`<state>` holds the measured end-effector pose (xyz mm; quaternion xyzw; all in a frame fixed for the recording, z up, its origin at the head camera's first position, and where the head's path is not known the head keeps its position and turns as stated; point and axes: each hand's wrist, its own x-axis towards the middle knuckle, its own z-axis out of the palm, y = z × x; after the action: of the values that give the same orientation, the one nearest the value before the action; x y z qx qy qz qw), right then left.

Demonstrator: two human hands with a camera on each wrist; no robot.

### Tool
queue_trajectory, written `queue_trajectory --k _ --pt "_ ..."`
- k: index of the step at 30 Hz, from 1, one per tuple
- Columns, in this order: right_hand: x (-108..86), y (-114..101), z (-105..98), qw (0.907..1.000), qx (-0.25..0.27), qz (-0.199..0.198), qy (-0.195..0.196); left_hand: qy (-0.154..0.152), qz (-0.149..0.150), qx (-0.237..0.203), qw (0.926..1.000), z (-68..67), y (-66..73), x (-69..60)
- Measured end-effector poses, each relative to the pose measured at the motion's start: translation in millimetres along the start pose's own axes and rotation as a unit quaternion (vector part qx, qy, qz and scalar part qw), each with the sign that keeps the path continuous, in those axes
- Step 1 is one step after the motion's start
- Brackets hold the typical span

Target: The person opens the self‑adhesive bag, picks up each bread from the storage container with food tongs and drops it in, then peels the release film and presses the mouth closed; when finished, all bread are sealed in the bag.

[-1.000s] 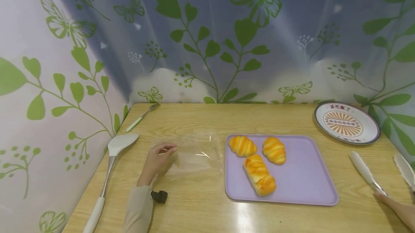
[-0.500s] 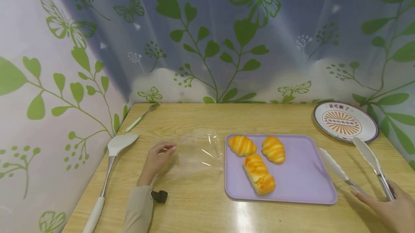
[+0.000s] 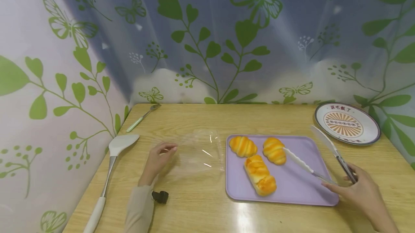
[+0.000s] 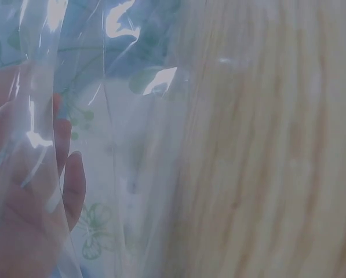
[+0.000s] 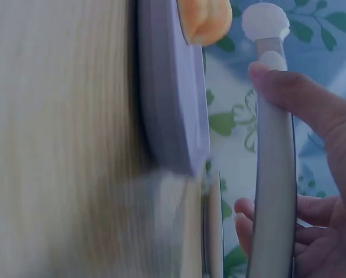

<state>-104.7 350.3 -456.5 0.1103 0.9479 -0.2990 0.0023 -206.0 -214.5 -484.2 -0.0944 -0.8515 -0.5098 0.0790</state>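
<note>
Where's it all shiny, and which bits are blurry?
Head view: white glare on the table in front of the tray, thin bright streaks on the plastic; left wrist view: bright white glints on the plastic, the wood soft and streaky; right wrist view: the table smeared, the tray's lower corner fuzzy, the tongs clearer.

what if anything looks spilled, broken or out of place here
Nothing stands out: no spill or breakage shows. The three breads look intact, bunched toward the left of the purple tray; the patterned plate looks whole; and the right hand simply holds the tongs spread.
</note>
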Motion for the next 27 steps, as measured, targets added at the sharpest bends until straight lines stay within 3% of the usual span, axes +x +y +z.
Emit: queue_trajectory --k 9,14,21,24,27 --pt "9.4 -16 15 0.9966 -0.012 -0.074 -0.032 -0.002 -0.002 0.003 1.0000 0.2 -1.9 0.8" --pt "9.4 -20 20 0.9955 -0.038 -0.075 -0.042 -0.003 -0.007 0.001 1.0000 -0.2 -1.8 1.0" --pt "9.0 -22 24 0.9942 -0.064 -0.082 -0.027 -0.001 -0.006 -0.003 1.0000 0.5 -1.0 0.7" --pt "8.8 -23 25 0.9943 -0.064 -0.084 -0.017 -0.003 -0.008 0.001 1.0000 -0.5 9.5 -1.4" --pt "7.4 -24 26 0.9939 -0.062 -0.092 -0.005 -0.004 -0.005 -0.002 1.0000 -1.1 9.6 -1.8"
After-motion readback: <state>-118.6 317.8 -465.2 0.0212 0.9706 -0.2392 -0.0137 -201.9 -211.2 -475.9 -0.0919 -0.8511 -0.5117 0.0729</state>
